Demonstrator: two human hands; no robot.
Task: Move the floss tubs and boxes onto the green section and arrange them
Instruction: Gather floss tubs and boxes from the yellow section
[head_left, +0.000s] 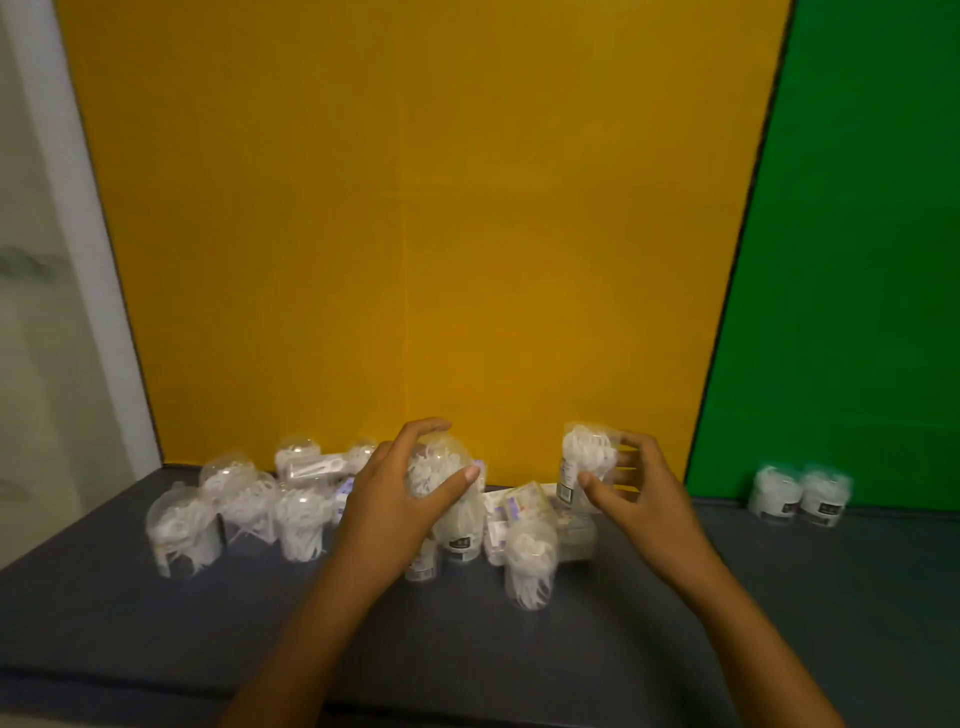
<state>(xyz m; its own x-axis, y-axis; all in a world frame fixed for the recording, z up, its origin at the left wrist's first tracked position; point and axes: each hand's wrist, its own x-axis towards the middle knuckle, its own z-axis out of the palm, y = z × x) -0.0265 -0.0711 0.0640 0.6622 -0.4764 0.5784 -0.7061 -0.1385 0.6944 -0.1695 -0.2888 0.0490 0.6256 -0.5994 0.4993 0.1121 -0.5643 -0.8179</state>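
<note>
Head view: the left hand (400, 493) wraps its fingers over the domed top of a clear tub (447, 467) of white floss picks, thumb across the front, in the middle of the heap. The right hand (631, 486) grasps a second tub (584, 467) between thumb and curled fingers, lifted and tilted just right of the heap.

The heap (363, 509) stands on the dark grey counter (519, 649) against the yellow panel (415, 234), and serves as landmark. At its left end a large tub (182, 530) sits nearest the counter's front, with more tubs (270, 499) behind and beside it. At its right end another tub (530, 561) stands forward of the small boxes (514, 506) with purple print, which lie jumbled just behind it; blur hides their number.

Well right of the heap, two tubs (800, 496) stand side by side, touching, against the green panel (857, 260). Left of the heap, a white wall edge (78, 234) borders the yellow panel.
</note>
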